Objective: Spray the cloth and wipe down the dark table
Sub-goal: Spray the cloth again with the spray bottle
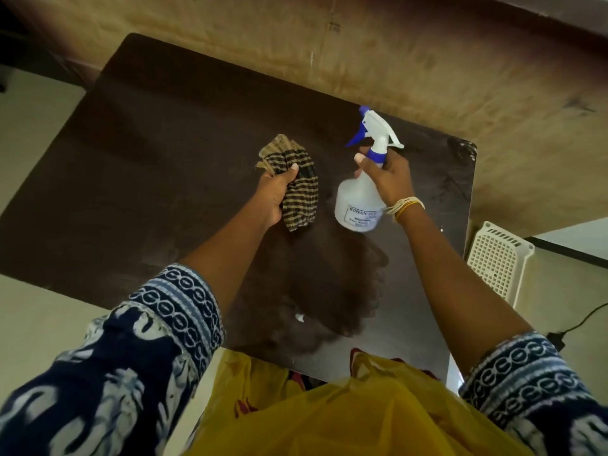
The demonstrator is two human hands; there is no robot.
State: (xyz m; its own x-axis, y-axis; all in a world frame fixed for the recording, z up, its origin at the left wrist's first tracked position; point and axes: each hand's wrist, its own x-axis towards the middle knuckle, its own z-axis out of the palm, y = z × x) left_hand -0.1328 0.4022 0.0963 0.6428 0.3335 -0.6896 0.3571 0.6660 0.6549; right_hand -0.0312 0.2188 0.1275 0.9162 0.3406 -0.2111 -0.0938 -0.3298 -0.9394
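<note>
Left hand (pixel 274 195) raised over the dark table (pixel 158 166), fingers curled round a bunched striped cloth (pixel 301 189). Right hand (pixel 386 177) just beside it, fingers wrapped round the neck of a white spray bottle (pixel 360 202), blue nozzle beyond the fingertips.

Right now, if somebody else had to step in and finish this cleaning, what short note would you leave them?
Left hand: grips the bunched striped cloth, held up over the dark table.
Right hand: holds the spray bottle by its neck, nozzle pointing away and left, past the cloth; no finger clearly on the trigger.
Done: both things picked up. Whether the cloth is already wet cannot be told.
Left: spray the cloth, put the bottle down, wipe the whole tabletop.
</note>
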